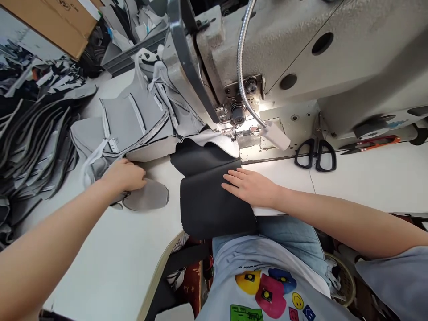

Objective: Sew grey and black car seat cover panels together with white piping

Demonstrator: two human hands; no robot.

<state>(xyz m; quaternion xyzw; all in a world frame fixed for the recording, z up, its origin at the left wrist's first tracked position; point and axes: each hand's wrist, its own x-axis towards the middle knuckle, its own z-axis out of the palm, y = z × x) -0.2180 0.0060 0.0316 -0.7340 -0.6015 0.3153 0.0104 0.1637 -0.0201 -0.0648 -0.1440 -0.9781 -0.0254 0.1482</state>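
Note:
My right hand (250,186) lies flat and open on a black fabric piece (209,196) that hangs over the front edge of the white table (110,254). The far end of the black piece reaches the needle area (239,129) of the sewing machine (301,53). My left hand (125,174) rests with curled fingers on a grey rounded fabric piece (147,196), next to a stack of grey padded pieces (133,120). Its fingertips are hidden, so its grip is unclear.
Black-handled scissors (316,154) lie right of the needle plate, and orange snips (374,142) farther right. A heap of dark and grey cut pieces (30,133) fills the left side. A cardboard box (56,20) and a grey crate (133,49) stand at the back left.

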